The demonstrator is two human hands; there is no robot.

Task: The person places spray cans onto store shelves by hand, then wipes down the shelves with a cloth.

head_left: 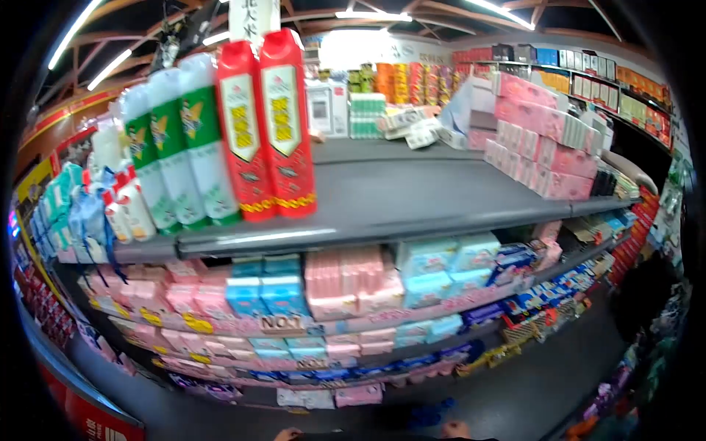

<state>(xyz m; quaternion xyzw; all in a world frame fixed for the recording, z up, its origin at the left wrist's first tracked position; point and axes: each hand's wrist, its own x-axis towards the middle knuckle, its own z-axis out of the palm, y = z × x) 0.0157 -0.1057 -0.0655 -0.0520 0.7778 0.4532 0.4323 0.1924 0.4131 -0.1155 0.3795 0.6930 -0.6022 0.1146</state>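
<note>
Only a small part of my left hand point(288, 434) shows at the bottom edge, low in front of the shelves. My right hand point(456, 429) also just enters the bottom edge, farther right. The fingers of both are mostly cut off, and nothing held can be made out. Ahead on the top shelf point(382, 187) stand two red spray cans point(287, 125). Beside them on the left are several white and green spray cans point(195, 140). Pink tissue packs point(548, 136) are stacked at the shelf's right end.
Lower shelves hold pink packs point(342, 283) and blue packs point(265, 294). Fallen white boxes point(419, 131) lie toward the back of the top shelf. Grey floor point(566, 367) runs along the right, and a red-fronted case point(81, 411) stands at lower left.
</note>
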